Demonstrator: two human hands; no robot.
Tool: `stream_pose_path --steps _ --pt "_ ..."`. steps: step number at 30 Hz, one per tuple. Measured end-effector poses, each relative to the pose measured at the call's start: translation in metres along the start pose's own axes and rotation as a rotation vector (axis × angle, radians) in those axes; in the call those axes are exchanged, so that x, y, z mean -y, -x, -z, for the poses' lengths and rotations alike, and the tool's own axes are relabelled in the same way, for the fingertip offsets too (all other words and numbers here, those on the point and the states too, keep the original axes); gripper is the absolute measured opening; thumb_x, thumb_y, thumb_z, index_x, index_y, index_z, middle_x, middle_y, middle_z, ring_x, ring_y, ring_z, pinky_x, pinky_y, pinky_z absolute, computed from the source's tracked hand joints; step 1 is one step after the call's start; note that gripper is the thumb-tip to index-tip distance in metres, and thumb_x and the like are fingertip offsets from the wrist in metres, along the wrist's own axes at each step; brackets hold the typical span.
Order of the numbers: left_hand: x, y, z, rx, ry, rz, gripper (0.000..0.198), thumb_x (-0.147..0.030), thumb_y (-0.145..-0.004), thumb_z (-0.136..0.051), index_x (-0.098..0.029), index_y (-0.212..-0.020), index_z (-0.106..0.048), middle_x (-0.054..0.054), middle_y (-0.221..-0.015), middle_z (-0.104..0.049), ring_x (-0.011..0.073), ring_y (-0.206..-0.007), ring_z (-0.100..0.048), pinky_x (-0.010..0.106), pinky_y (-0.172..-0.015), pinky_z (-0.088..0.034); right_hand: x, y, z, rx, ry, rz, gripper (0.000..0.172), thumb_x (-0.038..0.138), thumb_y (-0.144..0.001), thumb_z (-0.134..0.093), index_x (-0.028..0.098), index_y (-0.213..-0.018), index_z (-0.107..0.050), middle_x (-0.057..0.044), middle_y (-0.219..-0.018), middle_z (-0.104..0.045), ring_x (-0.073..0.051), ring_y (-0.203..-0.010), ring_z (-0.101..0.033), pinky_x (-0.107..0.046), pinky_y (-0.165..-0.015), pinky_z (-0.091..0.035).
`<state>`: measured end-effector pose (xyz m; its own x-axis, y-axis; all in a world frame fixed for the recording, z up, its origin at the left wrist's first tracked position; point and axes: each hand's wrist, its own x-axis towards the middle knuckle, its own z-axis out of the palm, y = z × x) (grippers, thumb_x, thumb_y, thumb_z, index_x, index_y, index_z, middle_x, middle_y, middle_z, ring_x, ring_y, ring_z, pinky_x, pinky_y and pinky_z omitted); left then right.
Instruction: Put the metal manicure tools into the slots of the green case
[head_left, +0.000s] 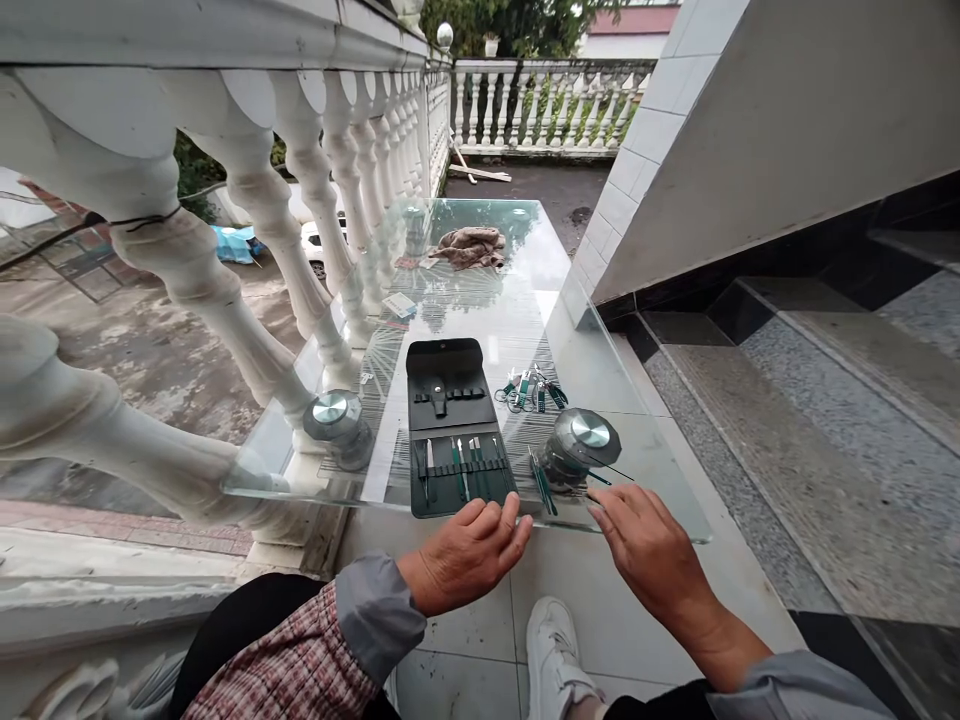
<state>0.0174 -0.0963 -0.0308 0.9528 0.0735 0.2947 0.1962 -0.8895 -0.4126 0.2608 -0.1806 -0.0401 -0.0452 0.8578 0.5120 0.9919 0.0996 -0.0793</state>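
On the glass table lies an unfolded black manicure case [445, 425], with several slim green-handled tools [463, 468] in the loops of its lower half. My left hand [469, 555] is at the case's lower right corner, index finger and thumb a little apart, nothing visible between them. My right hand [652, 550] is at the table's front edge, thumb and index finger pinched together; whatever they hold is too small to make out. Just beyond its fingertips lies a slim green tool [598, 478]. Several more green tools [541, 482] lie between the case and the right table leg.
Green-handled nail clippers and scissors [531, 390] lie in a cluster right of the case. Round metal-capped legs [590, 430] stand under the glass. A crumpled brown cloth [471, 247] and a small card [400, 305] lie farther back. White balusters [292, 190] flank the left, stone steps [795, 400] the right.
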Motion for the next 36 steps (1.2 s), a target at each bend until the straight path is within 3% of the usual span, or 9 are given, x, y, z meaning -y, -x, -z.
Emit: stream_pose_path --steps 4,12,16,18,21,23,25,30,36 --pt "0.000 0.000 0.003 0.019 -0.008 -0.010 0.039 -0.017 -0.093 -0.040 -0.008 -0.130 -0.042 0.021 -0.130 -0.048 0.0204 -0.097 -0.054 0.037 -0.086 -0.041 -0.004 0.007 0.003 -0.005 -0.055 0.092 0.027 0.032 -0.085 -0.055 0.017 -0.106 -0.061 -0.010 -0.092 -0.062 -0.022 -0.089 -0.055 -0.036 -0.080 -0.045" --pt "0.000 0.002 0.001 -0.024 0.005 0.009 0.037 -0.016 -0.092 -0.039 -0.008 -0.128 -0.045 0.020 -0.129 -0.050 0.0195 -0.094 -0.054 0.036 -0.084 -0.040 -0.011 0.007 0.005 -0.039 -0.246 0.297 0.027 0.008 -0.077 -0.059 0.022 -0.100 -0.061 -0.005 -0.080 -0.063 -0.016 -0.076 -0.056 -0.031 -0.070 -0.048" --pt "-0.001 0.003 -0.001 -0.018 -0.007 0.009 0.039 -0.018 -0.093 -0.038 -0.008 -0.130 -0.043 0.020 -0.129 -0.050 0.0202 -0.095 -0.054 0.036 -0.084 -0.041 -0.007 0.005 0.003 -0.086 -0.378 0.293 0.030 0.003 -0.076 -0.057 0.023 -0.097 -0.061 -0.004 -0.077 -0.063 -0.016 -0.074 -0.057 -0.030 -0.067 -0.049" --pt "-0.002 0.003 -0.002 -0.013 -0.009 0.006 0.039 -0.019 -0.093 -0.038 -0.008 -0.130 -0.043 0.020 -0.129 -0.050 0.0201 -0.094 -0.054 0.037 -0.084 -0.041 0.000 0.001 0.004 -0.117 -0.490 0.194 0.025 0.006 -0.076 -0.058 0.024 -0.093 -0.062 -0.003 -0.076 -0.063 -0.015 -0.074 -0.058 -0.030 -0.067 -0.049" --pt "-0.002 0.002 -0.002 -0.006 -0.001 -0.007 0.038 -0.018 -0.092 -0.040 -0.007 -0.129 -0.044 0.021 -0.129 -0.049 0.0194 -0.093 -0.054 0.036 -0.084 -0.041 0.016 -0.015 0.008 -0.161 -0.652 -0.149 0.013 0.017 -0.078 -0.060 0.024 -0.089 -0.061 -0.002 -0.075 -0.062 -0.015 -0.070 -0.059 -0.030 -0.066 -0.050" --pt "-0.001 0.002 -0.002 -0.011 0.002 -0.008 0.038 -0.017 -0.092 -0.041 -0.007 -0.128 -0.044 0.021 -0.128 -0.049 0.0197 -0.093 -0.055 0.036 -0.083 -0.042 0.027 -0.032 0.009 -0.129 -0.814 -0.426 0.023 0.026 -0.080 -0.059 0.024 -0.103 -0.059 -0.001 -0.076 -0.060 -0.014 -0.065 -0.057 -0.028 -0.059 -0.050" --pt "0.000 0.001 0.000 -0.006 0.004 -0.003 0.038 -0.017 -0.092 -0.042 -0.007 -0.128 -0.044 0.021 -0.128 -0.050 0.0198 -0.093 -0.055 0.036 -0.083 -0.042 0.036 -0.052 0.007 -0.067 -1.022 -0.579 0.038 0.033 -0.078 -0.061 0.023 -0.114 -0.054 -0.002 -0.080 -0.060 -0.013 -0.062 -0.055 -0.026 -0.053 -0.049" --pt "0.001 0.001 0.005 0.029 0.005 -0.012 0.038 -0.016 -0.092 -0.040 -0.008 -0.129 -0.044 0.021 -0.130 -0.049 0.0196 -0.096 -0.055 0.036 -0.086 -0.042 0.051 -0.095 -0.006 0.090 -1.317 -0.719 0.046 0.040 -0.070 -0.068 0.019 -0.109 -0.056 0.001 -0.074 -0.056 -0.010 -0.056 -0.049 -0.025 -0.049 -0.045" --pt "0.001 0.002 0.006 0.047 0.003 -0.018 0.039 -0.018 -0.092 -0.041 -0.007 -0.129 -0.043 0.023 -0.131 -0.046 0.0204 -0.098 -0.055 0.037 -0.087 -0.042 0.060 -0.115 -0.023 0.125 -1.399 -0.744 0.047 0.041 -0.065 -0.071 0.019 -0.104 -0.056 0.004 -0.068 -0.055 -0.009 -0.055 -0.048 -0.025 -0.053 -0.043"
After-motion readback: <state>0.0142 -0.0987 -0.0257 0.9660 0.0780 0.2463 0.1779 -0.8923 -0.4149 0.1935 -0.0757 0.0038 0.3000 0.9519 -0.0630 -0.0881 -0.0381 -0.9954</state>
